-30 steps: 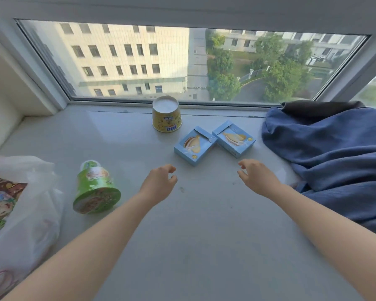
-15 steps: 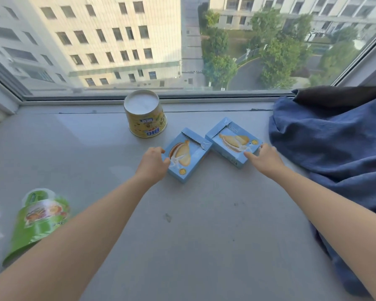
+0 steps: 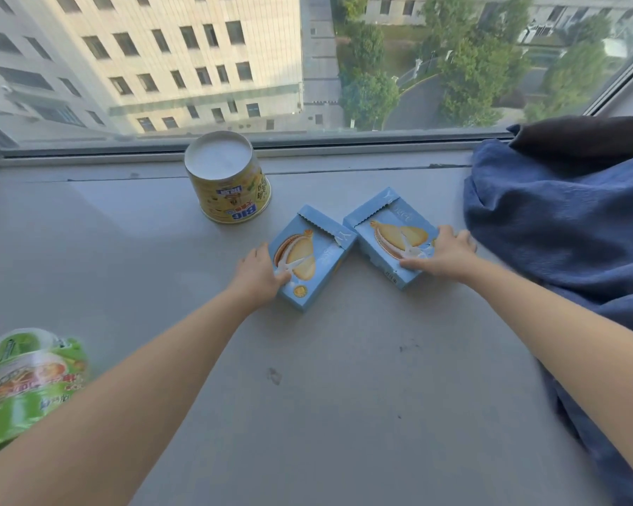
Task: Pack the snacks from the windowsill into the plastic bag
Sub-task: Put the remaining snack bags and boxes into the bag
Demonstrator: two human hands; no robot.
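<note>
Snack boxes lie flat, just beside each other, on the grey windowsill (image 3: 344, 396). The left hand (image 3: 258, 273) grips the left light-blue cardboard box (image 3: 309, 257) at its near left edge, thumb on the printed top. The right hand (image 3: 444, 255) grasps the right light-blue cardboard box (image 3: 391, 235) at its right end. An upturned yellow paper tub (image 3: 231, 188) stands behind them by the window. A green snack cup (image 3: 30, 381) lies far left, and a crumpled blue cloth (image 3: 563, 231) lies right.

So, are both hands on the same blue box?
No, the left hand holds the left blue box and the right hand holds the right blue box.
</note>
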